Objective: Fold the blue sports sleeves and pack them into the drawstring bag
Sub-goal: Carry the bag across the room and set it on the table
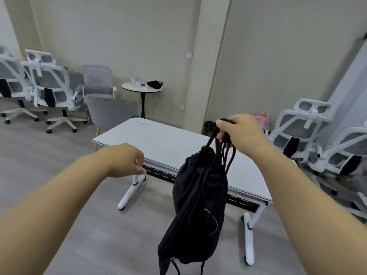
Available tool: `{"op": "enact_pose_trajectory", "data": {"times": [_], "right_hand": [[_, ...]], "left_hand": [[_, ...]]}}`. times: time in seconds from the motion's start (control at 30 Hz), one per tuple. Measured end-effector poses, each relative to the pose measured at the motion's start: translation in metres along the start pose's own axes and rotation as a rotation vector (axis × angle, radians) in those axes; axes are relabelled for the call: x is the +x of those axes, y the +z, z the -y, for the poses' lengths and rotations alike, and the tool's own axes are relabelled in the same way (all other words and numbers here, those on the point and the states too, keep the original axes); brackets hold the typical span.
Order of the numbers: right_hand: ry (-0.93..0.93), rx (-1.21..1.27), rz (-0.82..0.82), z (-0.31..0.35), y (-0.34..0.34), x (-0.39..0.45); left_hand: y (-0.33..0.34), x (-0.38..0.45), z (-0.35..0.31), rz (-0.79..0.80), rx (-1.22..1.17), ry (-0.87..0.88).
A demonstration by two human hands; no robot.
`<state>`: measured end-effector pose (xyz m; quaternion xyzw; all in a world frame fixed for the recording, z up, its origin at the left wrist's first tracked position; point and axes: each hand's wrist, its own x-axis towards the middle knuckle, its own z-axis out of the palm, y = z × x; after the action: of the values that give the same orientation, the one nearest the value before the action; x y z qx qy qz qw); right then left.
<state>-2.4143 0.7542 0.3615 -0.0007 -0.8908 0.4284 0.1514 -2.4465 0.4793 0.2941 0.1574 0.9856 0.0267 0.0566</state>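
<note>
Head view: right hand [241, 133] clenched around cords of black fabric drawstring bag [196, 203], hanging cinched before white rectangular table [158, 139]. Left hand [127, 160] loosely curled, holding nothing. No legible writing; grey wood-look floor [59, 155], beige walls [119, 36], white mesh office chairs [51, 86].

- An office or meeting room, plainly furnished, with bare beige walls and grey wood-look flooring.
- At twelve o'clock, a white folding table [158, 139] on castor legs.
- At ten o'clock, a row of white mesh office chairs [53, 84].
- More mesh chairs [303, 126] at three o'clock.
- A small round side table [142, 89] against the far wall.
</note>
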Motion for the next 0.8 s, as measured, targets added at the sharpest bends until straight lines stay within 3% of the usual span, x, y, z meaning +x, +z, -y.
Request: {"op": "enact_pose_trajectory", "data": {"times": [0.13,0.4,0.8], "right_hand": [[0.025,0.195,-0.092,0.028,0.013,0.075],[-0.018,0.168,-0.215,0.047,0.064,0.244],[-0.083,0.12,-0.296,-0.001,0.166,0.479]], "left_hand": [[-0.032,0.074,0.033,-0.061,0.006,0.072],[-0.077,0.203,0.091,-0.093,0.006,0.096],[-0.078,0.411,0.154,-0.047,-0.022,0.029]]}}
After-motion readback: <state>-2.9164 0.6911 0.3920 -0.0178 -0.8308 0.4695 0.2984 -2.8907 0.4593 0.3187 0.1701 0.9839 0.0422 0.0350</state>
